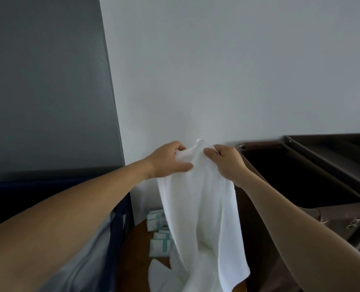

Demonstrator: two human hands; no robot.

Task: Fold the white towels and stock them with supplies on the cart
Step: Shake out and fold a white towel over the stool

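A white towel (204, 207) hangs in the air in front of me, held up by its top edge. My left hand (168, 160) pinches the upper left part of that edge and my right hand (227, 162) grips the upper right, the two close together. The towel drapes down over a round wooden table (134, 256). More white cloth (160, 272) lies on the table beneath it. Several small white and teal supply packets (159, 232) lie on the table at the towel's left. The cart (314, 175), brown with a dark fabric bag and metal rails, stands at the right.
A white wall (217, 70) is straight ahead, with a grey panel (44, 81) on the left. A dark blue frame with pale cloth (115, 228) sits at the lower left, next to the table.
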